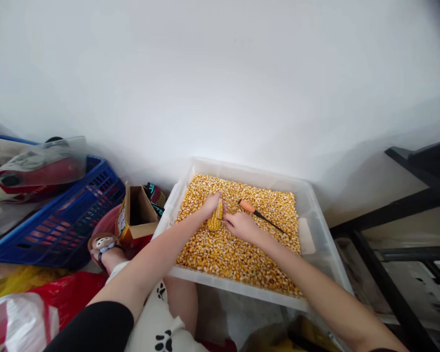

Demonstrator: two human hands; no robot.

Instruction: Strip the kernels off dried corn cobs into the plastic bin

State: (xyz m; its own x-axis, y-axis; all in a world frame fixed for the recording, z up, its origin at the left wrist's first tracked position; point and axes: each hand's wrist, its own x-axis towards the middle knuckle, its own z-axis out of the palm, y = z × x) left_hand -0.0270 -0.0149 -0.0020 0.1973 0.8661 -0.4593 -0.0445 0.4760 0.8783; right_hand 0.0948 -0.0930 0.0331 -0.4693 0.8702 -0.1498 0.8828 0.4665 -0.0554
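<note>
Blue slatted plastic basket (64, 215) far left, open cardboard box (139, 212) beside it. Left hand (211, 203) clamps a knobbly corn cob (216, 217), right hand (242, 226) pinching its side, over loose yellow kernels (238, 249) filling the translucent tub (315, 230). Orange-handled tool (258, 213) lies on the grain.

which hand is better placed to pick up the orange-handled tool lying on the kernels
Right. The right hand lies beside the tool, whose orange handle sits just above its knuckles. The left hand is farther off, gripping the cob.
</note>
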